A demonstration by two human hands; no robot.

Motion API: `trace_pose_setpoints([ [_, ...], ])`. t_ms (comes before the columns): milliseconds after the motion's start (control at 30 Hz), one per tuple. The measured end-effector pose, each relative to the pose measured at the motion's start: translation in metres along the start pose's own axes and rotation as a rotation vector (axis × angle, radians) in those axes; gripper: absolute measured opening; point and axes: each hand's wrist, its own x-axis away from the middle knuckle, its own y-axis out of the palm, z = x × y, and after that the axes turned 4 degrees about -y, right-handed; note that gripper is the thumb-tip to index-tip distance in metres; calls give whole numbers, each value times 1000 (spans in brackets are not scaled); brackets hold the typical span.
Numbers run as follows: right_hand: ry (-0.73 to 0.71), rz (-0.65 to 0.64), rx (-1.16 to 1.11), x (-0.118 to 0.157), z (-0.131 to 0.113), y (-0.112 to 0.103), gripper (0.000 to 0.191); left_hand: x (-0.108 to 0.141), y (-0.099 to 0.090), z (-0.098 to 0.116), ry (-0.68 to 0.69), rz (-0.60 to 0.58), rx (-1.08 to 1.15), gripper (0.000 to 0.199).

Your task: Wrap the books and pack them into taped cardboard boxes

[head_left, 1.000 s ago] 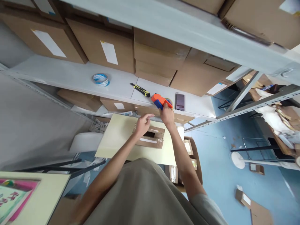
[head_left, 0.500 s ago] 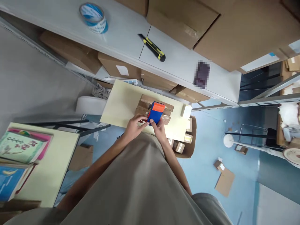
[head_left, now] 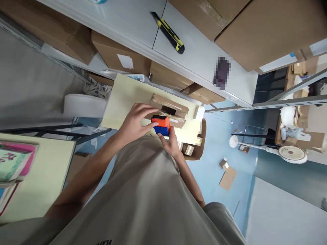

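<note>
My right hand point(head_left: 171, 143) grips the lower right side of a small blue and orange box point(head_left: 161, 125), its thumb on the blue part. The box's dark top edge faces away from me. On the other side my left hand point(head_left: 138, 120) has its fingers apart, with the thumb tip at the box's left side and the forefinger reaching above it. Beyond the hands, a brown cardboard box point(head_left: 170, 102) with a dark opening and shiny tape lies on the pale yellow table point(head_left: 125, 98).
A grey shelf point(head_left: 196, 51) spans the top, bearing a black and yellow cutter point(head_left: 170, 34) with its blade out. An open carton point(head_left: 200, 149) of small boxes stands right of the table. At the left is another table point(head_left: 48, 170) with books. A white fan point(head_left: 292, 154) is at the right.
The blue and orange box has tilted and moved slightly left, showing its dark top edge. My left hand has opened and risen beside it. The view has shifted, bringing the shelf's cutter higher.
</note>
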Motion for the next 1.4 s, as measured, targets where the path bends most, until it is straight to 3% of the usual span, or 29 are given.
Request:
trace_pose_setpoints([
  [100,-38,1,130,2,-9,1,47,0,-10,1,42,-43,31,44],
  [267,-174,20,409,-1,-23,-4,40,-2,-36,-10,-12,-115,135,63],
  [467,-356,-37,613,-11,-43,-20,31,-17,-54,-37,-16,-269,240,28],
  [700,-390,-153,721,-22,-69,-30,28,-20,-48,-62,-91,-329,425,29],
  [800,-276,-220,716,-30,-81,-32,36,-18,-39,-71,-196,-300,538,35],
  [900,-57,-319,708,-46,-94,-34,51,-15,-22,-84,-427,-262,676,44],
  [1000,143,-402,694,-70,-104,-36,53,-13,0,-98,-622,-243,822,51],
  [1133,254,-507,720,-107,-118,-42,54,-9,22,-110,-741,-177,969,49],
  [1233,312,-626,744,-134,-143,-60,56,-8,26,-125,-786,-45,979,45],
  [1333,401,-725,785,-159,-177,-89,59,-11,25,-157,-832,143,959,44],
  [1400,457,-744,828,-173,-194,-104,60,-15,29,-180,-847,162,1005,48],
])
